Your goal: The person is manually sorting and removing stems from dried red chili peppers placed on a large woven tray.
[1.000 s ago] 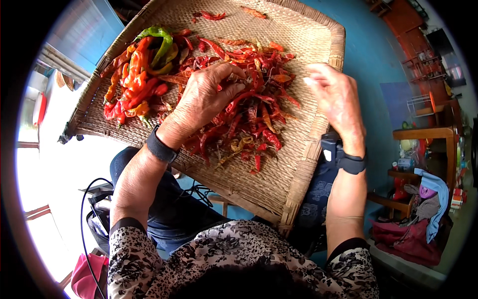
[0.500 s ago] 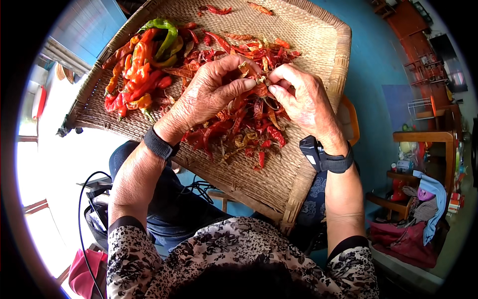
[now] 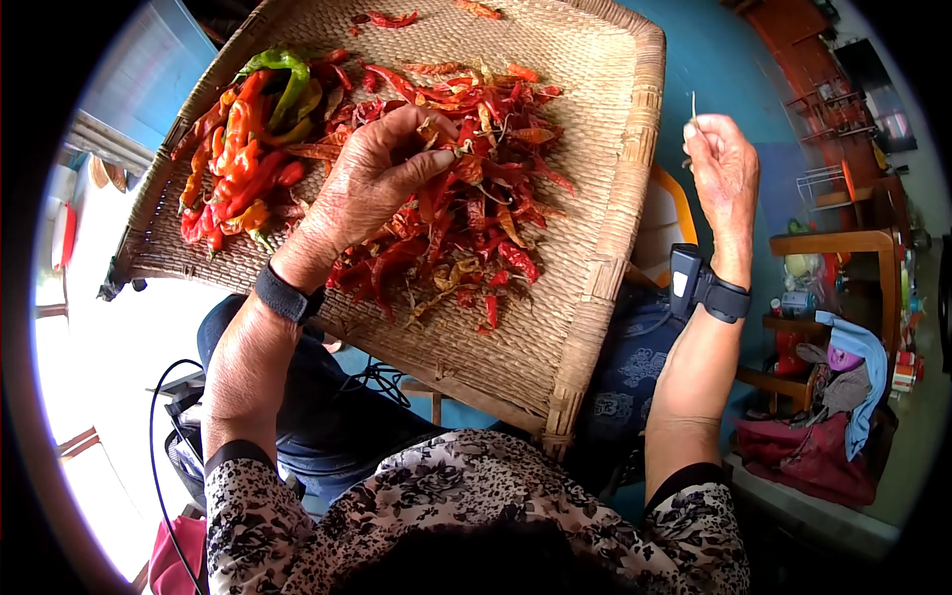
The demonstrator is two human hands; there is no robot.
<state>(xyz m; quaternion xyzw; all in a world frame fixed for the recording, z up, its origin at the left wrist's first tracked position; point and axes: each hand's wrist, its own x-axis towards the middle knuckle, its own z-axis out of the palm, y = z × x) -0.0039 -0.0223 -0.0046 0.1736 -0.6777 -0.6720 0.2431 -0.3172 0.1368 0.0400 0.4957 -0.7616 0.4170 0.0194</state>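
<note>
A woven basket tray [image 3: 590, 109] lies across my lap with a heap of dried red chilies [image 3: 481, 223] in its middle. Over that heap, my left hand [image 3: 367, 178] is closed with thumb and fingers pinched on a dried chili [image 3: 432, 131], mostly hidden by the fingers. Past the tray's right edge, my right hand [image 3: 726, 178] is raised, pinching a thin pale chili stem [image 3: 694, 105] that points up. Glossy fresh red peppers [image 3: 243, 144] and a curved green pepper [image 3: 295, 84] are piled at the tray's left.
An orange-rimmed container [image 3: 677, 213] stands beside the tray's right edge, below my right hand. A wooden shelf chair [image 3: 833, 243] with cloths and small goods is at the far right. A black cable [image 3: 156, 456] hangs at the left, by a pink cloth [image 3: 178, 560].
My right hand has moved right, away from my left hand and out beyond the tray, carrying a stem. My left hand stays over the heap. The whole view has shifted slightly.
</note>
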